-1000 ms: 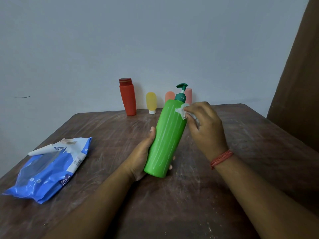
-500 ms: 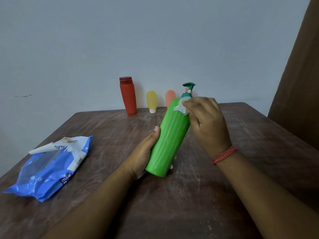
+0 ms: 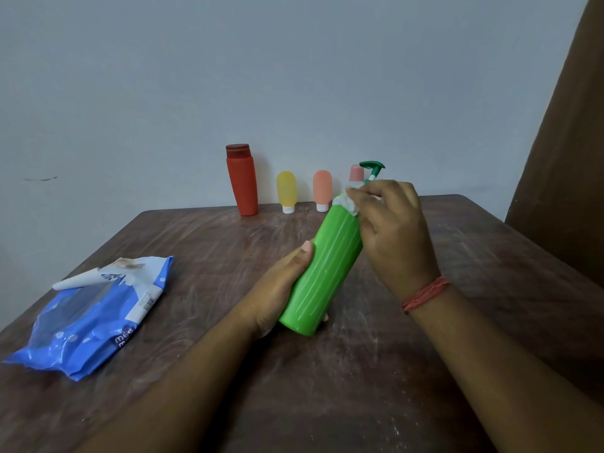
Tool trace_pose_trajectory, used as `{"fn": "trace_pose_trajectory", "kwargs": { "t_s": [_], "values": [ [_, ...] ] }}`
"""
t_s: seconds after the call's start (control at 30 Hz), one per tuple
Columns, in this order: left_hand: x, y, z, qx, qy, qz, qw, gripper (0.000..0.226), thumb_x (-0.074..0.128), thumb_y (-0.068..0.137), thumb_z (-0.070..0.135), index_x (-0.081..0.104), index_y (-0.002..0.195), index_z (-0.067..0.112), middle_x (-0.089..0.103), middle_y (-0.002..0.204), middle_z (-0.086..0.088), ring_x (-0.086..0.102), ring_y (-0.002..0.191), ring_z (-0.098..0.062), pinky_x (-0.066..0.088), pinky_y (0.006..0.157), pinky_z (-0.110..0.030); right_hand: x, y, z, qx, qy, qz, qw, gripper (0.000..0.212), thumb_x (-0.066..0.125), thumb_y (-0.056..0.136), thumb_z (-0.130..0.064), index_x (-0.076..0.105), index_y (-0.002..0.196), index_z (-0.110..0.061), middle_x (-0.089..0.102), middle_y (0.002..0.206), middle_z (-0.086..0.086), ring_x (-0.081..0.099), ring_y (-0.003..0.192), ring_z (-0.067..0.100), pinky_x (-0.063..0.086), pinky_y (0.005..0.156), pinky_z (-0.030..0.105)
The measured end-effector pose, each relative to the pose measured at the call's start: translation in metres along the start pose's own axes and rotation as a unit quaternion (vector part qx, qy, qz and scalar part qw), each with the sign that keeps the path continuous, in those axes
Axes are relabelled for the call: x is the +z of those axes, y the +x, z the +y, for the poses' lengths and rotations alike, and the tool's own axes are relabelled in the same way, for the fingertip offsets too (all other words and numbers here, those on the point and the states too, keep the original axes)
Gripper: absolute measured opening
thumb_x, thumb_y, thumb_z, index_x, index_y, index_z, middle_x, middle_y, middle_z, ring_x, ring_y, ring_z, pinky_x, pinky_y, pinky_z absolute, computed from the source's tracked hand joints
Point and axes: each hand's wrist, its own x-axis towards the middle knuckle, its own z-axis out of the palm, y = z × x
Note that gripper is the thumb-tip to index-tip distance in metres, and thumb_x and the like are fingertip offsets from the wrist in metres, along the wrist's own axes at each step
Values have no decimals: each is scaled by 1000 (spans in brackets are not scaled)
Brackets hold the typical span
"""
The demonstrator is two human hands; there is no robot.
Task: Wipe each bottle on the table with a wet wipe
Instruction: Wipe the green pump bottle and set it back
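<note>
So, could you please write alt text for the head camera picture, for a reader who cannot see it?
A person's left hand holds a tilted green pump bottle above a wooden table while the right hand rubs a wet wipe at its neck. A blue wipes pack lies left; four smaller bottles stand by the wall.

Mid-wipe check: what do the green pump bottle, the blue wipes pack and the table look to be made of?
Green pump bottle: likely smooth glossy plastic, with bright streaky highlights along its body. Blue wipes pack: thin, crinkled plastic film, shiny where creased. Table: looks like dark brown wood or laminate, matte, with pale scuff marks; cannot tell which.
</note>
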Motion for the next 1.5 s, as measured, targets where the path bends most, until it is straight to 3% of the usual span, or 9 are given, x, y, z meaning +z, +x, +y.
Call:
{"fn": "trace_pose_trajectory", "kwargs": {
  "t_s": [0.37, 0.47, 0.63, 0.73, 0.87, 1.0, 1.13, 1.27, 1.5],
  "values": [
    [0, 2, -5, -12, -41, 0, 999, 70, 60, 88, 71, 56, 139, 23, 71, 102, -20, 70, 79, -35, 60, 65, -44, 5, -7, -8, -75, -3, -78, 994, 31, 61, 88, 4, 70, 118, -4, 65, 107, 11, 55, 98, 30, 49, 89, 36],
    [0, 3, -6, -8, -31, -18, 999, 62, 57, 93, 66, 52, 143, 29, 71, 108, -19, 71, 87, -37, 59, 67, -43, 4, -5, -1, 9, -28, -44, 999, 35, 59, 89, 4, 68, 121, -5, 64, 113, 13, 55, 102, 33, 51, 87, 42],
    [0, 2, -6, -17, -50, -15, 999, 64, 60, 92, 65, 52, 142, 28, 71, 108, -19, 71, 89, -40, 59, 67, -44, 6, -8, -2, -69, -7, -80, 994, 34, 59, 88, 4, 69, 119, -5, 65, 111, 11, 55, 100, 31, 50, 90, 40],
    [0, 2, -6, -16, -40, -15, 999, 68, 60, 90, 67, 50, 144, 27, 72, 106, -19, 71, 88, -38, 59, 66, -43, 5, -6, 0, 6, -13, -46, 999, 37, 60, 87, 6, 68, 121, -6, 64, 113, 12, 54, 101, 31, 51, 86, 41],
    [1, 2, -6, -14, -59, -9, 998, 66, 57, 92, 64, 53, 142, 20, 70, 106, -20, 70, 87, -38, 60, 67, -44, 6, -11, -4, -88, 24, -88, 992, 34, 59, 87, 6, 70, 117, -5, 65, 107, 11, 54, 97, 30, 49, 88, 37],
    [1, 2, -6, -18, -53, -7, 998, 68, 56, 91, 64, 50, 144, 22, 71, 104, -20, 71, 86, -38, 60, 66, -44, 7, -8, -1, 1, 4, -58, 998, 37, 62, 86, 8, 69, 120, -4, 64, 108, 13, 55, 96, 31, 51, 82, 41],
    [2, 2, -5, -16, -65, 1, 998, 67, 58, 90, 64, 56, 138, 18, 71, 106, -19, 71, 86, -38, 61, 66, -45, 7, -12, -1, -93, 48, -108, 989, 34, 60, 88, 4, 70, 119, -6, 63, 102, 9, 53, 94, 25, 45, 86, 31],
    [1, 3, -6, -20, -66, 8, 998, 70, 58, 88, 65, 55, 139, 16, 71, 103, -20, 71, 84, -37, 61, 65, -44, 9, -10, 3, -16, 32, -65, 997, 32, 62, 85, 7, 71, 115, -3, 63, 100, 11, 55, 93, 28, 49, 83, 35],
    [1, 2, -5, -22, -68, 12, 997, 74, 57, 88, 64, 52, 140, 12, 71, 102, -22, 72, 84, -37, 61, 65, -44, 12, -14, 7, -28, 40, -73, 996, 25, 64, 88, 3, 71, 111, -5, 63, 98, 7, 55, 93, 24, 48, 86, 33]
  ]
}}
